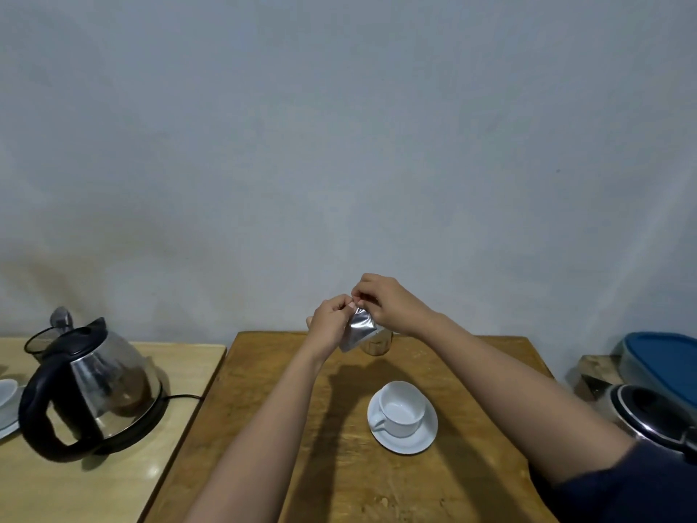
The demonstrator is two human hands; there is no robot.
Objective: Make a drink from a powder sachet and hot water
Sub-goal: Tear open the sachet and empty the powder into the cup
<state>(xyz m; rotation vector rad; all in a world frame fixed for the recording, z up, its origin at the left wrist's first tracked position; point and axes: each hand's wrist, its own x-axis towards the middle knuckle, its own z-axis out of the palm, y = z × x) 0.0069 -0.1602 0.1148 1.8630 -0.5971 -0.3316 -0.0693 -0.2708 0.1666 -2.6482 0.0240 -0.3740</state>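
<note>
A silver foil sachet [358, 328] hangs above the far part of the brown wooden table [301, 428]. My left hand [330, 324] and my right hand [388, 303] both pinch its top edge, fingers close together. Below and nearer to me, an empty white cup [401, 407] stands on a white saucer [411, 441], handle pointing left. A steel electric kettle [94, 383] with a black handle and open lid sits on its base on the lighter table [45, 485] at the left.
A small glass jar [377, 345] stands behind the sachet, partly hidden. At the right edge are a dark round metal-rimmed appliance [648, 413] and a blue-lidded container [663, 356]. White dishes [7, 402] lie at the far left. The kettle's cord [184, 397] runs toward the gap between tables.
</note>
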